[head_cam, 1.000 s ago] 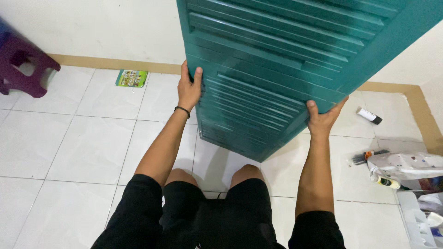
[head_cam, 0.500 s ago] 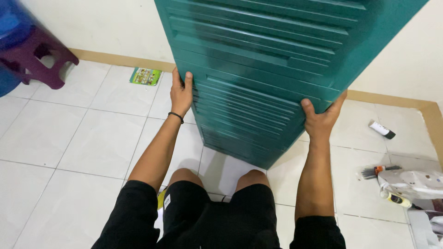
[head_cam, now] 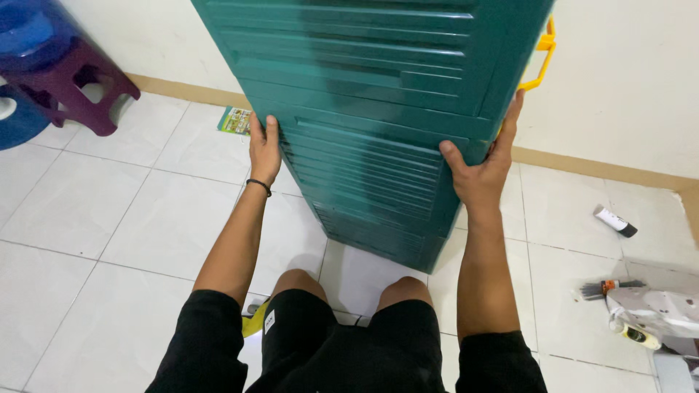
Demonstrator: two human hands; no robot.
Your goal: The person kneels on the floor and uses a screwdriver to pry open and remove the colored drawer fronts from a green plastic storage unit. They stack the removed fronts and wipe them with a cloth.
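Note:
A tall teal plastic cabinet [head_cam: 371, 109] with ribbed, slatted sides stands tilted on the white tiled floor in front of my knees. My left hand [head_cam: 263, 145] grips its left edge, a black band on the wrist. My right hand [head_cam: 484, 164] grips the right edge, fingers wrapped around the corner. A yellow handle [head_cam: 542, 62] shows on the cabinet's right side near the top. The cabinet's lower end rests on the floor just beyond my knees.
A purple plastic stool [head_cam: 69, 84] and a blue water jug [head_cam: 29, 36] stand at the far left. A small green leaflet [head_cam: 234, 121] lies by the wall. At right lie a tube [head_cam: 614, 220], a brush [head_cam: 604, 288] and a crumpled bag [head_cam: 662, 313].
The cabinet has swung from leaning right toward more upright. Both hands have slid higher along its edges, and the view has shifted left so the stool and jug show more.

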